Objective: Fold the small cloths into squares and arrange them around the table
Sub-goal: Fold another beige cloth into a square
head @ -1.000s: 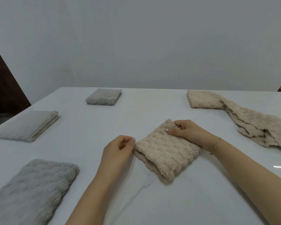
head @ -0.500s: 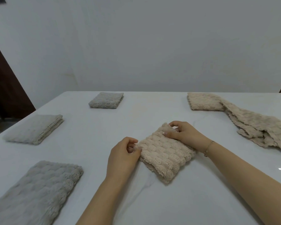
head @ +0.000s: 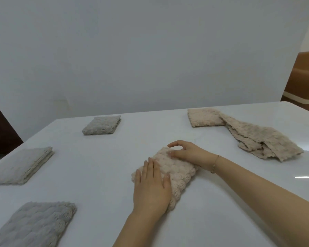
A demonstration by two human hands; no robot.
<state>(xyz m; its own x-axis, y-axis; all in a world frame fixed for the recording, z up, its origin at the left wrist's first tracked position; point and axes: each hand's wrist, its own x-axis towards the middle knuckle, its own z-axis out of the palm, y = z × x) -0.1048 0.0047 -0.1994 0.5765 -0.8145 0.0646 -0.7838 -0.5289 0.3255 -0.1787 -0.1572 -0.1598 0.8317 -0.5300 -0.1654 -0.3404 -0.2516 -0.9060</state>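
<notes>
Head view, cloth in hand: a beige folded cloth (head: 175, 172) lies on the white table (head: 103, 163), near centre, under both hands.
Left hand (head: 151, 186): palm down, fingers spread flat and open on the near-left part of the cloth, pressing and gripping nothing.
Right hand (head: 187, 154): fingers loosely curled and open over the cloth's far corner, fingertips touching the pile; no pinch that I can see.
Long axis: the cloth runs from near-left to far-right, slightly longer than wide, lying askew to the table edge.
Key relation: the cloth sits directly beneath both palms, the left hand covering its near end and the right its far end; either could slide it, and the right looks nearer the open space on the right.
Placed cloths: a grey folded cloth (head: 101, 125) far left, a pale folded cloth (head: 22, 165) at mid-left, a grey quilted cloth (head: 37, 226) near left, a beige folded cloth (head: 204, 117) far right.
Unfolded pile: rumpled beige cloths (head: 264, 140) lie far right, touching the far beige square.
Step judged: flattening the fold; next probably sliding this square to a free spot.
Risk: the plush layers may spring open when released.
</notes>
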